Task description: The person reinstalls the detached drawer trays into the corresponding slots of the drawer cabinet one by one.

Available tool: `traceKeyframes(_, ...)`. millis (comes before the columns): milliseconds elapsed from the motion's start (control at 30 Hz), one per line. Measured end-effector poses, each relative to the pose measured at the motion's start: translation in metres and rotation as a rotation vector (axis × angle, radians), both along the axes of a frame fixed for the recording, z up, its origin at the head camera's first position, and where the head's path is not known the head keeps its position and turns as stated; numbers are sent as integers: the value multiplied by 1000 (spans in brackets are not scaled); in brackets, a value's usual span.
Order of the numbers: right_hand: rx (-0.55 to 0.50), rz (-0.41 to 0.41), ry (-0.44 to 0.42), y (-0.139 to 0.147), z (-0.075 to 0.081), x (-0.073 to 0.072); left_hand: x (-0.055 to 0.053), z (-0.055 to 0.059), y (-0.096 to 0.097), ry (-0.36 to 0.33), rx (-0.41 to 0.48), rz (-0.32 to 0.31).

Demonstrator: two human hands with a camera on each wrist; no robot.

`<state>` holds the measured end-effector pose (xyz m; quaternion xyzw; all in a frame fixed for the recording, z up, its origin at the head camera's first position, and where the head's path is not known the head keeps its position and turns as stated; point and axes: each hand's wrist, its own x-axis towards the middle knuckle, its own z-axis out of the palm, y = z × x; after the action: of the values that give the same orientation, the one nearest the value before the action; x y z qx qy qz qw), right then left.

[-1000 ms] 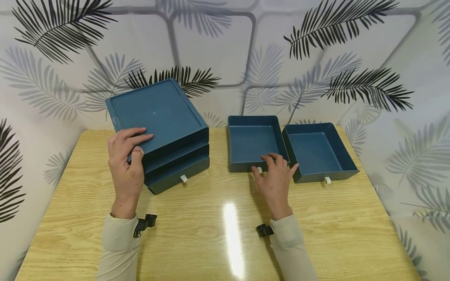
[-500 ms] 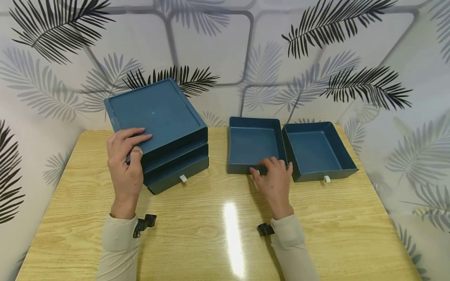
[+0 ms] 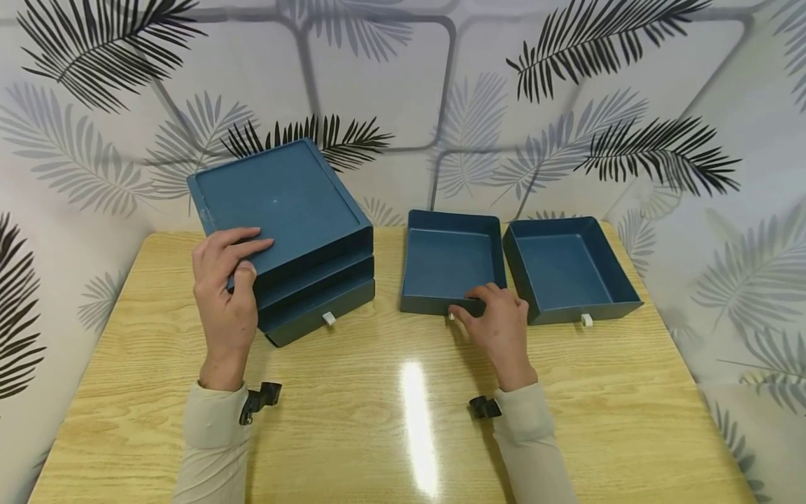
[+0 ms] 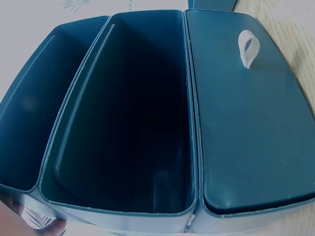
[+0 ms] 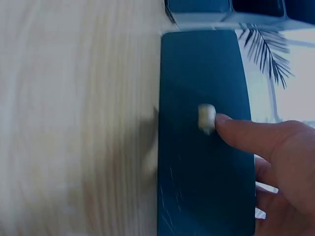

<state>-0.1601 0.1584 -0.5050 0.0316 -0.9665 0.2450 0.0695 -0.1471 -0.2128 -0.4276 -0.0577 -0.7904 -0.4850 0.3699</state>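
Note:
In the head view, a blue drawer cabinet (image 3: 277,203) stands tilted at an angle on the left. My left hand (image 3: 227,294) rests on its near left corner, with fingers stretched over the top and the thumb by the front edge. Two upper slots (image 4: 123,113) show no drawer front; the lowest holds a drawer (image 4: 256,108) with a white loop tab (image 4: 248,48). My right hand (image 3: 497,322) pinches the front wall of a loose blue drawer (image 3: 450,262), fingers over the rim and thumb beside its white tab (image 5: 206,117).
Another loose blue drawer (image 3: 569,269) sits close to the right of the first, its white tab (image 3: 587,320) facing me. The wooden table (image 3: 340,427) ends at a leaf-patterned cloth backdrop (image 3: 384,91) behind and at both sides.
My right hand has lowered onto the drawer's front wall and taken hold of it. That drawer has shifted slightly left, widening the gap to its neighbour. The left hand stays in place.

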Motion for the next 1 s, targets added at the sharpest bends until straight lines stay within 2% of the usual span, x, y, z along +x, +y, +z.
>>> traceKeyframes(267,36,67,-68,15,0,-1,-1,0,1,-3,-1,5)
traceKeyframes(367,35,83,-69,17,-1,-2,1,1,3,-3,0,6)
traceKeyframes(700,33,113,8,21,-8,-4,13,24,16,-7,13,-10)
traceKeyframes(1000,-32,174,57,22,-10,-6,14,26,16,-5,14,-9)
